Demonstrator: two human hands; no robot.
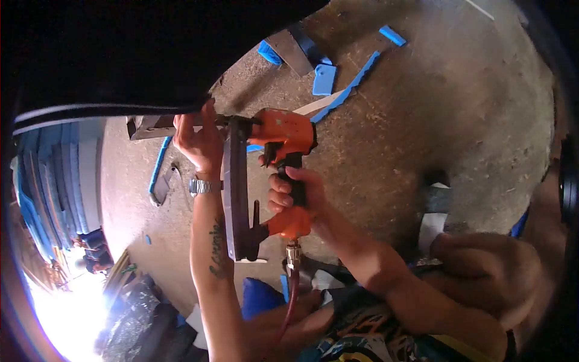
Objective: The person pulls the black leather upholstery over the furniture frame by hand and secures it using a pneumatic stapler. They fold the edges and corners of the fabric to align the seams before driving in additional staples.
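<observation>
- Floor (470,151) spreads wide below.
- Big dark piece (132,54) fills the upper left!
- Orange air gun (283,130), dead centre, nose beside the left hand, near that dark edge.
- Right hand (295,190) wrapped round its grip!
- Left hand (196,142): fingers up at the edge, pinching or touching, can't tell.

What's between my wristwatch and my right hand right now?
In the head view, the long dark bar of the orange tool crosses there, then a strip of floor shows before the right hand.
</observation>
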